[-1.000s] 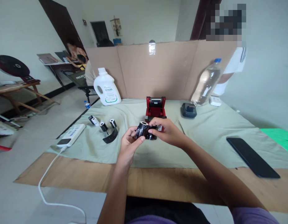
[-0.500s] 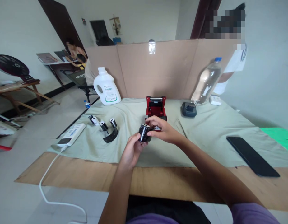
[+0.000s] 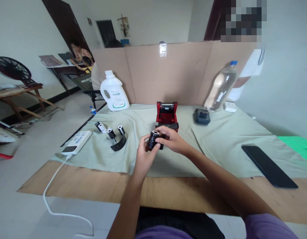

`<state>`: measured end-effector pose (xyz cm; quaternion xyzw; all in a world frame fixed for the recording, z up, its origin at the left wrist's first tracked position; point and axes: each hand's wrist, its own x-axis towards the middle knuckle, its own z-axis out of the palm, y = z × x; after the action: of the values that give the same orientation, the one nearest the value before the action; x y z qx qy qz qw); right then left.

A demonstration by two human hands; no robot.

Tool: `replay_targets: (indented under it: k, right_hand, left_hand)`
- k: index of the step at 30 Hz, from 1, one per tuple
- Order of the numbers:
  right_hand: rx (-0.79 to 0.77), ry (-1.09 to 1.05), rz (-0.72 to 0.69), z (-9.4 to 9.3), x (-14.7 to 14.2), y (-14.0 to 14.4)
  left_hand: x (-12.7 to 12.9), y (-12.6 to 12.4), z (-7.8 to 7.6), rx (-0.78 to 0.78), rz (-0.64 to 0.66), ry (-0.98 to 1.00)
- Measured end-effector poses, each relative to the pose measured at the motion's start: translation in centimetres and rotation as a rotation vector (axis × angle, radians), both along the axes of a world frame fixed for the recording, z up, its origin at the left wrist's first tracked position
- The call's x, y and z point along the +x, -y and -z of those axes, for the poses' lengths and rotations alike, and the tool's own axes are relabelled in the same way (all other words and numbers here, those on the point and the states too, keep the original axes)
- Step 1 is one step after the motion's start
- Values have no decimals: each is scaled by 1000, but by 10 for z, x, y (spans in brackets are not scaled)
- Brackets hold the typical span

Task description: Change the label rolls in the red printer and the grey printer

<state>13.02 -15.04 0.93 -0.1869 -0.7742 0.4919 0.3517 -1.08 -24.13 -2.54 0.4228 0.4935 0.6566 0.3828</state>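
Both my hands hold a small black-wrapped roll [image 3: 153, 139] above the green cloth. My left hand [image 3: 143, 156] grips it from below and the left. My right hand [image 3: 172, 139] pinches it from the right, fingers on its wrapping. Just behind my hands stands a small red printer [image 3: 166, 114] with its lid open. Three more small rolls [image 3: 110, 131] and a curl of black wrapping [image 3: 118, 145] lie on the cloth to the left.
A white detergent jug [image 3: 114, 92], a water bottle [image 3: 220, 87] and a small black device [image 3: 201, 117] stand before a cardboard screen [image 3: 168, 73]. A white power strip [image 3: 77, 142] lies left, a black phone [image 3: 269, 166] right. People are behind the screen and at far left.
The roll has turned in my hands, and both hands have shifted slightly right and toward the printer. Nothing else on the table moved.
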Motion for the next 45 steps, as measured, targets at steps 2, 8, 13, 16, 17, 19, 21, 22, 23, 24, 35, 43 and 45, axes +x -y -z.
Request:
replay_targets:
  k: [2, 8, 13, 16, 17, 19, 21, 22, 23, 24, 35, 43, 45]
  right_hand:
    - [21, 7, -15, 0, 0, 0]
    - [109, 21, -55, -3, 7, -4]
    - [130, 1, -65, -5, 9, -7]
    - [93, -16, -50, -4, 7, -5]
    - [81, -23, -47, -4, 6, -4]
    - [55, -41, -55, -4, 4, -1]
    - [17, -54, -70, -4, 3, 1]
    - [-5, -56, -77, -5, 3, 1]
    - [-22, -57, -80, -5, 3, 2]
    - [-33, -59, -83, -6, 4, 2]
    - [-82, -81, -100, -9, 3, 3]
    - [199, -37, -60, 2, -5, 12]
    - [372, 4, 22, 6, -7, 15]
  left_hand:
    - [-1, -1, 0, 10, 14, -24]
    - [-5, 1, -2, -11, 78, 44]
    - [-3, 3, -3, 4, 85, 235]
    - [-2, 4, -3, -11, 131, 316]
    - [-2, 5, -4, -16, 147, 338]
    - [-3, 8, -5, -18, 173, 370]
    - [-4, 11, -8, -5, 225, 347]
    - [-5, 12, -9, 2, 253, 318]
    - [-5, 13, -10, 5, 274, 285]
    - [-6, 14, -11, 2, 282, 253]
    - [-11, 10, -5, 67, 257, 318]
    - [-11, 7, 3, 13, 231, 580]
    - [-10, 6, 2, 1, 247, 622]
